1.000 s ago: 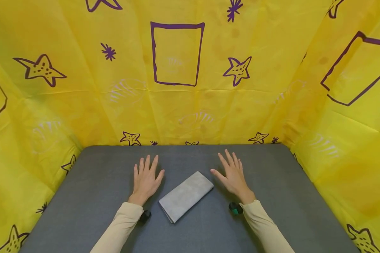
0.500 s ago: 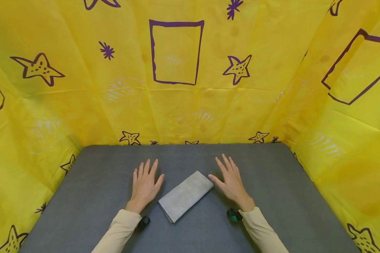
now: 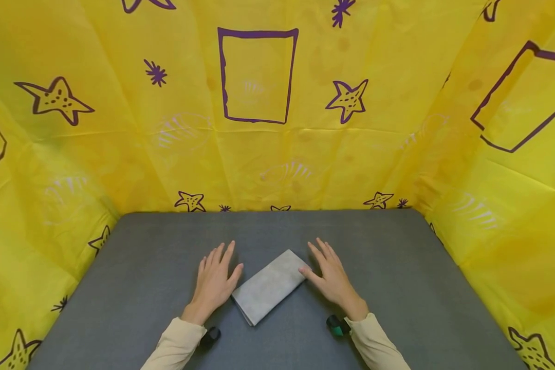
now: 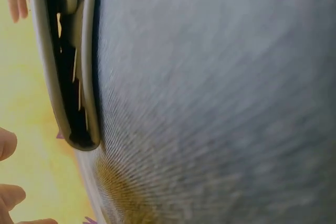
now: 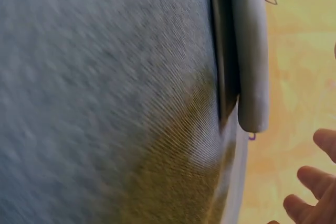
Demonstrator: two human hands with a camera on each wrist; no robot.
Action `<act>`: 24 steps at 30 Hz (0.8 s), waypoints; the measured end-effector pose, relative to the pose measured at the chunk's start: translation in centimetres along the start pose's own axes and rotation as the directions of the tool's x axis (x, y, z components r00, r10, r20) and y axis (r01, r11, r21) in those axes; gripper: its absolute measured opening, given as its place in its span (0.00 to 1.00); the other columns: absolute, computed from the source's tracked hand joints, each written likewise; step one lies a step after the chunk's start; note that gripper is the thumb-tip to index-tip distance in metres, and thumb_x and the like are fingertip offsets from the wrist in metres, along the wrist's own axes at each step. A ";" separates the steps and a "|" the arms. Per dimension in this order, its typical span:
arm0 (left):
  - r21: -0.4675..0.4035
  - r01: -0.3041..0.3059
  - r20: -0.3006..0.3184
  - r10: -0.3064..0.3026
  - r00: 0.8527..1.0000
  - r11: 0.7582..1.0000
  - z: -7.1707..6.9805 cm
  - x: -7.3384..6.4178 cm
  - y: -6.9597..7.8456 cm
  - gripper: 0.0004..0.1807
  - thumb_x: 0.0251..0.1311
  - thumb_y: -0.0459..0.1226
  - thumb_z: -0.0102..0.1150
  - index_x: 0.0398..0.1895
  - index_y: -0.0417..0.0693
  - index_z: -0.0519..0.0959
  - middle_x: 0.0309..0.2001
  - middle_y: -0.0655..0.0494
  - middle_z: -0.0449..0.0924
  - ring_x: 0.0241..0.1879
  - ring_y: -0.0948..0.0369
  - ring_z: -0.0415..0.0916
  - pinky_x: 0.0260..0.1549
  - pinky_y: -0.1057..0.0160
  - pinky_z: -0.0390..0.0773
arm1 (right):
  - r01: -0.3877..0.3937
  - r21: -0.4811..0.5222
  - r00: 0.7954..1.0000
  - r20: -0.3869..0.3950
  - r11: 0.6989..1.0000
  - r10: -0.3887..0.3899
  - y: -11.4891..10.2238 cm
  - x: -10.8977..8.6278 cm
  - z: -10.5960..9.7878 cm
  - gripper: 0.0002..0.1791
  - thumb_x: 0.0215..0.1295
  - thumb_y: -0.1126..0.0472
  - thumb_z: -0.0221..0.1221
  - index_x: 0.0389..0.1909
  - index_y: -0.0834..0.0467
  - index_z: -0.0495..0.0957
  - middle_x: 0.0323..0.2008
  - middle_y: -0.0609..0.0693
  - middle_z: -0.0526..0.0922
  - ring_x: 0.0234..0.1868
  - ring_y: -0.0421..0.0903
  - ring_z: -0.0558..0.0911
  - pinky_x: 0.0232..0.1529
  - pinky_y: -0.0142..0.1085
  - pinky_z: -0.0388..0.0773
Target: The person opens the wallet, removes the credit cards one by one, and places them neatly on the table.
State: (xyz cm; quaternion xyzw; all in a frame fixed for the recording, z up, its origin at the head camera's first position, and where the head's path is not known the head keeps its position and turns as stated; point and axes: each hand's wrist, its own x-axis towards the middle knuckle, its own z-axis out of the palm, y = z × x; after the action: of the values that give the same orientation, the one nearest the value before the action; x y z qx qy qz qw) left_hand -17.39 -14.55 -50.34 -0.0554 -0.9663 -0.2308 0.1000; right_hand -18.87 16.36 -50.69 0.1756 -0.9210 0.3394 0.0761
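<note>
A folded light grey cloth [image 3: 272, 288] lies slantwise on the dark grey table [image 3: 277, 344]. My left hand [image 3: 213, 285] is at its left, fingers spread and fairly straight, thumb tip near the cloth's left corner. On the other side, my right hand [image 3: 334, 280] has its fingers extended, and its thumb overlaps the cloth's right corner in the head view. The left wrist view shows the cloth [image 4: 90, 77] end-on, with dark gaps between its folded layers. From the right wrist, the cloth's rounded fold [image 5: 253, 66] appears beside fingertips [image 5: 315, 182].
A yellow curtain [image 3: 259, 164] with purple starfish and frame drawings surrounds the table at the back and both sides. A dark wrist device [image 3: 210, 336] sits at the left cuff, and another [image 3: 337, 326] at the right cuff.
Both hands have drawn back toward the body and inward, closer to the cloth. The right thumb has come over the cloth's right corner. The cloth stays in place.
</note>
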 end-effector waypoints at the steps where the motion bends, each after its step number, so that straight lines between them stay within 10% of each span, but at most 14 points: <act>1: -0.005 -0.005 0.000 0.005 1.000 1.000 0.0 -0.2 0.1 0.35 0.69 0.49 0.55 0.76 0.49 0.60 0.72 0.36 0.61 0.71 0.38 0.59 0.66 0.32 0.55 | -0.003 0.011 1.000 0.005 1.000 0.003 -0.1 -0.1 0.1 0.40 0.66 0.42 0.60 0.74 0.55 0.62 0.76 0.62 0.57 0.76 0.68 0.54 0.68 0.68 0.53; 11: -0.074 -0.041 0.036 0.043 0.998 0.996 -0.1 -1.7 1.0 0.36 0.69 0.47 0.57 0.76 0.48 0.59 0.69 0.36 0.65 0.68 0.39 0.64 0.64 0.35 0.61 | -0.064 0.090 0.990 0.130 0.994 0.052 -0.6 -0.8 0.8 0.41 0.64 0.42 0.62 0.73 0.55 0.63 0.75 0.60 0.59 0.75 0.60 0.60 0.69 0.60 0.60; 24: -0.176 -0.068 0.246 0.111 0.963 0.982 0.0 -2.7 0.8 0.36 0.63 0.54 0.62 0.72 0.54 0.67 0.56 0.50 0.77 0.51 0.55 0.72 0.50 0.47 0.70 | -0.070 0.086 0.988 0.143 0.994 0.057 -0.6 -1.1 1.6 0.36 0.63 0.47 0.66 0.67 0.60 0.71 0.64 0.59 0.75 0.67 0.59 0.71 0.67 0.54 0.66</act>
State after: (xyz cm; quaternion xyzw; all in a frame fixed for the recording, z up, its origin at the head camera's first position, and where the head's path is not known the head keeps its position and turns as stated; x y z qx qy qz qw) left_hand -14.60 -14.03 -50.61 -0.1365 -0.9450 -0.2967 -0.0193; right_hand -17.64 15.15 -51.80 0.1728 -0.9128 0.3701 -0.0079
